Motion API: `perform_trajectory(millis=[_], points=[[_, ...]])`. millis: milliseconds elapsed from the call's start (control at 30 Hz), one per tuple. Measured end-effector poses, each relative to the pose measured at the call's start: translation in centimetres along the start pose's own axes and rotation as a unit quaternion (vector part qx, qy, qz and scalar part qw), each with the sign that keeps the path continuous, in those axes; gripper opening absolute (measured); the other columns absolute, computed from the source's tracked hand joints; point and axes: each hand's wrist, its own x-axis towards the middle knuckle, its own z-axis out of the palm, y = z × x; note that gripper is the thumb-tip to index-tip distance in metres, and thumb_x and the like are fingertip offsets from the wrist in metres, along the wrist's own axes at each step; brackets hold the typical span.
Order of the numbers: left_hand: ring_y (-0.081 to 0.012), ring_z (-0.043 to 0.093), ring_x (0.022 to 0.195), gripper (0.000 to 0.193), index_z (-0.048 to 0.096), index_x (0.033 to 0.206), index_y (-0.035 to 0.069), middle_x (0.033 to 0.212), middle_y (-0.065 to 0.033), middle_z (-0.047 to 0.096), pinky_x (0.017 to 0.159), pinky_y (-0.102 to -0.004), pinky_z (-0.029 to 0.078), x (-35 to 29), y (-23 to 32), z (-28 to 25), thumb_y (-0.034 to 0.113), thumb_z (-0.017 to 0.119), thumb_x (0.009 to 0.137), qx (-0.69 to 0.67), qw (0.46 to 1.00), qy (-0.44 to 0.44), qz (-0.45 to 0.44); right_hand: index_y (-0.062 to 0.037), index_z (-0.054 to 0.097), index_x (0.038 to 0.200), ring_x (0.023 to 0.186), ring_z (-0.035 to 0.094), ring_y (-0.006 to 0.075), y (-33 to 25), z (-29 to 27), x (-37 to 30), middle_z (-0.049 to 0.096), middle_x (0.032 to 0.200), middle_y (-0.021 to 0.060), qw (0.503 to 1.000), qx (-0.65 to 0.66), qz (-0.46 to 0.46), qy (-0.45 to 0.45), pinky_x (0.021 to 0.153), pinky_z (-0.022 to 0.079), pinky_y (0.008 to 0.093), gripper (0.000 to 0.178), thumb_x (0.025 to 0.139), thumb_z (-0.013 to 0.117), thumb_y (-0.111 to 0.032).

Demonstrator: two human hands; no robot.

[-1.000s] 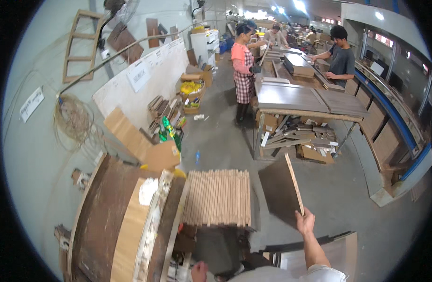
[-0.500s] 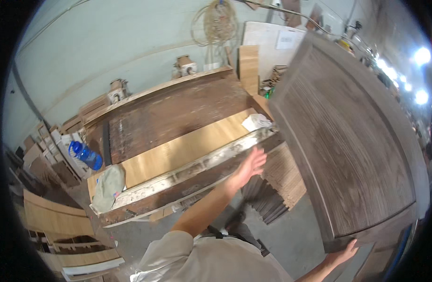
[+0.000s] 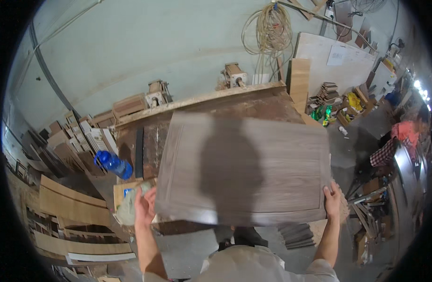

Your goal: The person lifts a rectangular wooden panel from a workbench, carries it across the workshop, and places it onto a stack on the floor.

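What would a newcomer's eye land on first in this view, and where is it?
Likely the large grey-brown wood-grain panel at centre, with a dark shadow across its middle. The right hand grips its right edge; the left hand is at its left edge, contact unclear. Next, perhaps, the bright blue bottle left of the panel and the pale coil hanging on the wall above.

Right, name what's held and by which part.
A brown wooden panel, by its right edge in the right hand; the left hand is by its left edge, contact unclear.
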Motion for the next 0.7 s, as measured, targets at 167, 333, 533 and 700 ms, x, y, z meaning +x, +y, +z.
perform_trajectory(millis=[167, 333, 533, 700], points=[[-0.0203, 0.051, 0.12, 0.06, 0.049, 0.134, -0.004, 0.128, -0.0136, 0.058, 0.104, -0.032, 0.036, 5.5, -1.7, -2.9, 0.039, 0.059, 0.093, 0.38, 0.901, 0.207, 0.017, 0.0025, 0.05, 0.135, 0.104, 0.059, 0.0177, 4.7, 9.0, 14.6, 0.064, 0.116, 0.0095, 0.983, -0.082, 0.112, -0.117, 0.093, 0.045, 0.0302, 0.048, 0.09, 0.062, -0.01], [-0.0213, 0.047, 0.126, 0.054, 0.051, 0.135, 0.001, 0.137, -0.0115, 0.051, 0.107, -0.034, 0.033, 14.2, -0.8, -4.0, 0.031, 0.059, 0.091, 0.317, 0.916, 0.244, 0.008, 0.0002, 0.05, 0.136, 0.107, 0.059, 0.0194, 5.6, 18.6, 25.2, 0.064, 0.118, 0.0107, 0.969, -0.029, 0.14, -0.201, 0.095, 0.045, 0.0317, 0.052, 0.088, 0.066, -0.014], [-0.0236, 0.047, 0.126, 0.057, 0.052, 0.132, -0.003, 0.134, -0.012, 0.054, 0.107, -0.0331, 0.033, 24.2, 0.4, -5.0, 0.036, 0.059, 0.091, 0.402, 0.873, 0.271, 0.046, -0.0023, 0.052, 0.135, 0.115, 0.058, 0.0254, 9.8, 26.0, 34.7, 0.062, 0.125, 0.015, 0.972, -0.095, 0.114, -0.183, 0.099, 0.043, 0.0341, 0.057, 0.085, 0.069, -0.022], [-0.0342, 0.035, 0.137, 0.077, 0.039, 0.143, -0.003, 0.145, -0.0248, 0.041, 0.112, -0.0398, 0.028, 30.6, 0.7, -7.8, 0.044, 0.062, 0.087, 0.589, 0.752, 0.29, -0.058, -0.0114, 0.059, 0.129, 0.123, 0.05, 0.0339, 12.2, 29.6, 38.2, 0.056, 0.131, 0.0143, 0.9, -0.428, 0.041, -0.069, 0.103, 0.04, 0.043, 0.058, 0.078, 0.072, -0.035]])
